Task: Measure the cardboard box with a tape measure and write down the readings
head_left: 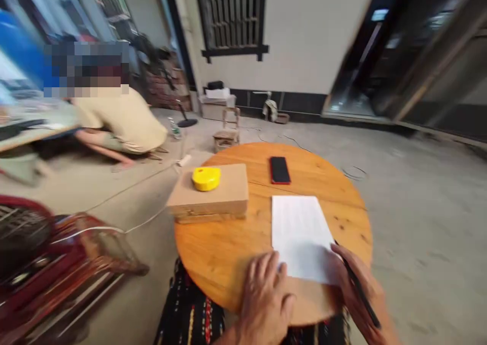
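Note:
On the round wooden table [220,253] lies a white sheet of paper [299,220] with faint lines of print or writing. My left hand [266,297] rests with its fingers stretched out at the paper's lower left corner, fingertips at its edge. Over the sheet's lower right side, my right hand [359,289] is closed around a black pen [359,291], which slants back across the hand. Blur hides whether the pen's tip touches the paper. Beyond the sheet lies a phone [280,170] with a dark screen and red edge.
A brown cardboard box [228,187] stands at the table's left, with a rounded yellow object [206,178] on top. A red-brown chair [87,253] is at left. Farther back are a crouching person [117,119], a small wooden chair [226,134] and a bottle [174,129]. Cables cross the floor.

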The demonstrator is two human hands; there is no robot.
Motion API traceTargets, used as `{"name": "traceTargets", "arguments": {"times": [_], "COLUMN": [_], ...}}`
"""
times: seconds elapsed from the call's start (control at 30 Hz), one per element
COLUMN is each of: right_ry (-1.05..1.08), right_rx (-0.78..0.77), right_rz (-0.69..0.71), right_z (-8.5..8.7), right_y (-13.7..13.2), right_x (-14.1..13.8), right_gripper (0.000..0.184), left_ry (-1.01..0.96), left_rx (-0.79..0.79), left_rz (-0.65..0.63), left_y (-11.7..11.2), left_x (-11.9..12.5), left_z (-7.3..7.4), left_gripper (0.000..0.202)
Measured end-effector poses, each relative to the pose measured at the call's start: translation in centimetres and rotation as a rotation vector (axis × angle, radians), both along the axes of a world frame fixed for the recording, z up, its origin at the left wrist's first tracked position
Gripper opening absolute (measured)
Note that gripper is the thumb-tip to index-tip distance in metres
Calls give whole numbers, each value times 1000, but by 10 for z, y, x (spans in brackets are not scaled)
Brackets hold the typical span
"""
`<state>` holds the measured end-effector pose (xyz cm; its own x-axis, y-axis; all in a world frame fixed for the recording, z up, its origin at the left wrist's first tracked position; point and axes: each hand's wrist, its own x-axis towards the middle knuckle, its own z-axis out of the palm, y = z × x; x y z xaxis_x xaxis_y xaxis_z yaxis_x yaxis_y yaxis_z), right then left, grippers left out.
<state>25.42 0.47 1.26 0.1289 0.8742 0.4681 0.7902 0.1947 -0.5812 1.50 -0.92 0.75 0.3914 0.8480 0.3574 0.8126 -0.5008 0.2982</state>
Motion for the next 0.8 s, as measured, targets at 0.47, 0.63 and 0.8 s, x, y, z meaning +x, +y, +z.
{"name": "traceTargets", "arguments": {"times": [0.47, 0.63, 0.8], "right_ry": [-264, -350, -316], "right_rx": [67, 65, 98], "right_rz": [125, 155, 150], "right_z": [12, 15, 3], "right_y": [4, 11, 6], "right_x": [-25, -29, -16], "right_gripper": [27, 26, 30], "left_ry": [-52, -41, -31], "left_rx": [8, 60, 175], "left_rz": [-99, -89, -25], "left_y": [-8, -5, -3], "left_x": [-2, -2, 4], "left_z": [9, 9, -11], "left_gripper": [42, 40, 42]}}
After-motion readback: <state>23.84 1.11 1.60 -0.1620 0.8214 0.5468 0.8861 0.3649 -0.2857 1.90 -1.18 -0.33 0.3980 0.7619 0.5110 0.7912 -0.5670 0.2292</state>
